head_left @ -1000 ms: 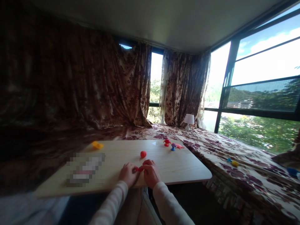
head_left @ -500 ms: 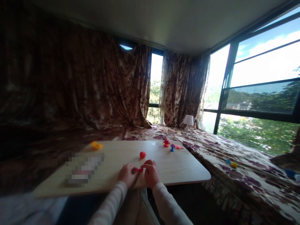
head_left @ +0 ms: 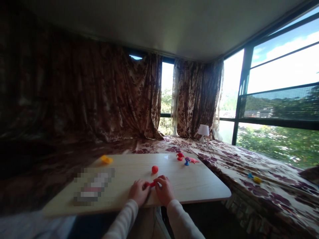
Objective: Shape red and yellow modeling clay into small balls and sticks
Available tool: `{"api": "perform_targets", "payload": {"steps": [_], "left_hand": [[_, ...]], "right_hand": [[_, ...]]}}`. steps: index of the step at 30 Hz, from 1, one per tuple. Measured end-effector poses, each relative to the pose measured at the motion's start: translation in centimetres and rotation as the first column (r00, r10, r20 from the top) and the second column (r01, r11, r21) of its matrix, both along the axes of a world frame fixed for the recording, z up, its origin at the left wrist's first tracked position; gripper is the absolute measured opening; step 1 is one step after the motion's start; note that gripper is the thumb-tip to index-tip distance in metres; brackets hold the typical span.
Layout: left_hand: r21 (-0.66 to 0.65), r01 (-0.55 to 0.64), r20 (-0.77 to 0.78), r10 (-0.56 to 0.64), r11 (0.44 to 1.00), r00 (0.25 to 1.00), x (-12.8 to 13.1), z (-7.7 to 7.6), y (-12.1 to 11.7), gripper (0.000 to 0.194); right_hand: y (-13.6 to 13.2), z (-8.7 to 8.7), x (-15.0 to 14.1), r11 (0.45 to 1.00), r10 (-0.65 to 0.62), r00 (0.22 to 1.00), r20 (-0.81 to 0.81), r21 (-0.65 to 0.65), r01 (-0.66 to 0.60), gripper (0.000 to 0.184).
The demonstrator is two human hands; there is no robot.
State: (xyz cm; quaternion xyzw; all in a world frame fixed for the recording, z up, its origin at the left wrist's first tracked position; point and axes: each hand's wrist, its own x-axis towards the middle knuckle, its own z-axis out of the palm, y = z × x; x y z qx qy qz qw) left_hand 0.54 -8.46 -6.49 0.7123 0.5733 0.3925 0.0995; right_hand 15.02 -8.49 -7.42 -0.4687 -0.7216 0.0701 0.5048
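Note:
Low over the near edge of the pale wooden table, my left hand (head_left: 139, 192) is closed on one end of a short red roll of modelling clay (head_left: 151, 184). My right hand (head_left: 164, 190) pinches the other end, its thumb and fingers close together. The clay runs between both hands, partly hidden by the fingertips. Just beyond them sits a red ball (head_left: 155, 169), apart from either hand, which looks like the same clay.
On the tabletop (head_left: 194, 186) are a yellow object (head_left: 106, 159) far left, a blurred-out flat item (head_left: 94, 187), and small red (head_left: 179, 156), blue (head_left: 187, 161) and pink (head_left: 193, 160) toy figures far right. A patterned bed (head_left: 269, 186) borders the table; a white lamp (head_left: 203, 130) stands behind.
The view has shifted slightly, so everything appears a little lower and further right. Both hands still hold the red clay, whose middle now shows a bit more between the fingers.

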Motion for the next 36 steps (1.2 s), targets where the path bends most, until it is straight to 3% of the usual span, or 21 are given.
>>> {"api": "perform_targets", "payload": {"steps": [9, 21, 36], "left_hand": [[-0.004, -0.006, 0.124, 0.007, 1.0, 0.992, 0.1, -1.2, 0.9, 0.022], [-0.031, 0.019, 0.087, -0.016, 0.999, 0.996, 0.0, 0.0, -0.3, 0.018], [0.0, 0.047, 0.106, -0.046, 0.999, 0.993, -0.2, -0.6, 0.1, 0.02]], "right_hand": [[0.5, 0.0, -0.1, 0.999, 0.042, 0.991, -0.123, -0.025, -0.045, 0.019], [0.6, -0.6, -0.3, 0.994, 0.091, 0.977, -0.195, -0.049, -0.102, 0.021], [0.1, 0.2, -0.2, 0.991, 0.098, 0.985, -0.144, -0.08, -0.11, 0.02]]}}
